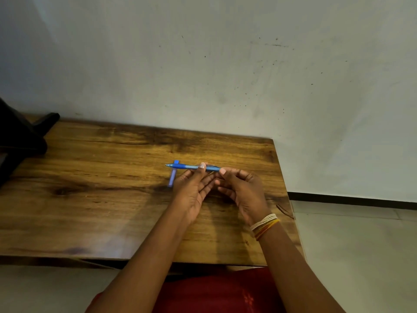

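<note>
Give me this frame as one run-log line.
left hand: pinches blue pen mid-barrel | right hand: pinches rear end | pen: level, tip left | blue cap: off, on wooden table under tip end

blue pen (pixel 189 166): level; tip leftward; uncapped | pen cap (pixel 172 178): paler blue; lying flat; crossing under the pen's tip end

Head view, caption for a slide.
Left hand and right hand hold a blue pen over a cap on a wooden table.
</note>
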Demonstrator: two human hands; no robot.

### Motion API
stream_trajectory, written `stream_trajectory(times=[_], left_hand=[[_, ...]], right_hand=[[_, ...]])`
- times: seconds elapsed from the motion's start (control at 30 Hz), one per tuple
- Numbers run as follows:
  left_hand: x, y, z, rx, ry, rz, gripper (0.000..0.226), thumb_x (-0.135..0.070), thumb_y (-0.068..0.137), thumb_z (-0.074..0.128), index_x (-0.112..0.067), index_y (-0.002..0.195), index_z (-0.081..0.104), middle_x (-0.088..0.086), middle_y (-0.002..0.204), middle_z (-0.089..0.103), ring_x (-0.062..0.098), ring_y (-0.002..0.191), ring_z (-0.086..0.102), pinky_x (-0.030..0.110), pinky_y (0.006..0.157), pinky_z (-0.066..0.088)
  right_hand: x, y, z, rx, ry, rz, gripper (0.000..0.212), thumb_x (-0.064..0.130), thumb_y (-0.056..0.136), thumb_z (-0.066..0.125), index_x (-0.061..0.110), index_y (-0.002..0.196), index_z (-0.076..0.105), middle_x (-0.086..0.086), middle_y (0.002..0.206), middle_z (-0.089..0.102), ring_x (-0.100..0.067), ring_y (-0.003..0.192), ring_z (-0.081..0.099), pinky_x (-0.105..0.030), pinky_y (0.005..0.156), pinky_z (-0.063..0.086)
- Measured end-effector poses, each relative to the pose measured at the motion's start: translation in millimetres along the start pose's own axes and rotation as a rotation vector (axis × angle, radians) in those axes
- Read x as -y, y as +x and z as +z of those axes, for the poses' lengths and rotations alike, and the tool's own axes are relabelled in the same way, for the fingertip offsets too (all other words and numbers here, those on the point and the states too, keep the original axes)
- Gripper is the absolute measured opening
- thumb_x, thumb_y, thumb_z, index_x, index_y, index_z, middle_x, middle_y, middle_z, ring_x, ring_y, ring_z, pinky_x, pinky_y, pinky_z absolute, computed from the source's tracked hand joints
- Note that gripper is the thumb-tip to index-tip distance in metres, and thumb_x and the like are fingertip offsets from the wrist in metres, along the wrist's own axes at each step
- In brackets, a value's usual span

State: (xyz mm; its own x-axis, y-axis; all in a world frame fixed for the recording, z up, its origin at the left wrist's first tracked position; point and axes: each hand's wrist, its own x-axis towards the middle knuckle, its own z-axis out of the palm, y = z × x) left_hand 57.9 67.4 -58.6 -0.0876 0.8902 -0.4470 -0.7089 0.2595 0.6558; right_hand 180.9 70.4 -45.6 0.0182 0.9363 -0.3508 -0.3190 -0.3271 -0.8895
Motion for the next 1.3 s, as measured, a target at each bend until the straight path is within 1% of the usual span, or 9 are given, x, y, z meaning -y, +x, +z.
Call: stream_trajectory(times=[0.2, 0.37, 0.43, 0.5, 0.63, 0.8, 0.9, 1.13, 1.3], left_hand=[[0, 0, 1, -0.028, 0.006, 0.014, 0.009, -0.010, 0.094, 0.055, -0.008, 0.090, 0.062, 0.004, 0.071, 0.076, 0.013, 0.072, 0.074, 0.023, 0.065, 0.060], [-6, 7, -6, -0.063, -0.029, 0.026, 0.008, -0.013, 0.095, 0.053, -0.008, 0.095, 0.060, 0.014, 0.094, 0.071, 0.020, 0.092, 0.070, 0.025, 0.068, 0.059], [-5, 7, -6, -0.045, -0.006, 0.030, 0.008, -0.014, 0.094, 0.055, -0.007, 0.095, 0.060, 0.017, 0.100, 0.070, 0.022, 0.091, 0.071, 0.027, 0.072, 0.059], [-1, 6, -5, -0.042, 0.013, 0.023, 0.009, -0.014, 0.093, 0.056, -0.007, 0.096, 0.060, 0.018, 0.101, 0.071, 0.022, 0.090, 0.072, 0.028, 0.074, 0.059], [-1, 6, -4, -0.042, 0.009, -0.005, 0.011, -0.014, 0.092, 0.057, -0.005, 0.098, 0.061, 0.019, 0.104, 0.070, 0.024, 0.094, 0.071, 0.032, 0.080, 0.058], [-2, 5, -6, -0.041, 0.024, -0.026, 0.009, -0.012, 0.092, 0.058, -0.007, 0.097, 0.061, 0.019, 0.105, 0.070, 0.024, 0.093, 0.071, 0.032, 0.079, 0.058], [-3, 6, -8, -0.040, 0.023, -0.025, 0.010, -0.013, 0.092, 0.057, -0.006, 0.099, 0.061, 0.019, 0.106, 0.070, 0.025, 0.094, 0.071, 0.031, 0.078, 0.059], [-4, 5, -7, -0.030, 0.018, -0.027, 0.011, -0.013, 0.092, 0.058, -0.005, 0.100, 0.060, 0.018, 0.104, 0.071, 0.022, 0.090, 0.072, 0.029, 0.074, 0.060], [-2, 4, -6, -0.024, 0.027, -0.026, 0.015, -0.013, 0.091, 0.058, -0.003, 0.103, 0.060, 0.017, 0.100, 0.072, 0.021, 0.087, 0.073, 0.028, 0.072, 0.060]], right_hand=[[-2, 0, 3, 0.018, 0.007, -0.023, 0.009, 0.006, 0.092, 0.058, 0.001, 0.097, 0.064, -0.017, 0.088, 0.074, -0.021, 0.078, 0.073, -0.029, 0.069, 0.060], [3, 5, -8, -0.064, 0.066, -0.005, 0.007, 0.010, 0.095, 0.055, 0.005, 0.099, 0.058, -0.018, 0.095, 0.073, -0.024, 0.084, 0.073, -0.031, 0.072, 0.060], [2, 9, -13, -0.153, -0.066, -0.038, 0.006, 0.012, 0.091, 0.062, 0.007, 0.094, 0.065, -0.012, 0.090, 0.073, -0.019, 0.078, 0.071, -0.028, 0.069, 0.060], [-1, 13, -19, -0.274, -0.373, -0.150, 0.005, 0.016, 0.087, 0.068, 0.014, 0.091, 0.069, -0.003, 0.087, 0.072, -0.013, 0.078, 0.068, -0.023, 0.070, 0.057], [-1, 19, -33, -0.426, -0.839, -0.355, 0.012, 0.019, 0.084, 0.070, 0.016, 0.095, 0.073, 0.001, 0.089, 0.072, -0.004, 0.076, 0.060, -0.006, 0.063, 0.037], [-1, 23, -43, -0.507, -1.010, -0.330, 0.016, 0.029, 0.084, 0.071, 0.020, 0.096, 0.075, -0.004, 0.102, 0.071, -0.018, 0.095, 0.061, -0.023, 0.078, 0.043], [-1, 24, -44, -0.526, -1.041, -0.296, 0.018, 0.033, 0.084, 0.069, 0.024, 0.098, 0.076, -0.007, 0.108, 0.068, -0.023, 0.102, 0.060, -0.031, 0.088, 0.050], [-2, 26, -45, -0.482, -1.057, -0.265, 0.020, 0.031, 0.086, 0.067, 0.023, 0.104, 0.073, -0.009, 0.111, 0.067, -0.025, 0.102, 0.061, -0.036, 0.089, 0.051], [-4, 24, -43, -0.487, -1.007, -0.290, 0.025, 0.028, 0.086, 0.068, 0.016, 0.108, 0.069, -0.006, 0.102, 0.070, -0.019, 0.092, 0.062, -0.018, 0.076, 0.044]])
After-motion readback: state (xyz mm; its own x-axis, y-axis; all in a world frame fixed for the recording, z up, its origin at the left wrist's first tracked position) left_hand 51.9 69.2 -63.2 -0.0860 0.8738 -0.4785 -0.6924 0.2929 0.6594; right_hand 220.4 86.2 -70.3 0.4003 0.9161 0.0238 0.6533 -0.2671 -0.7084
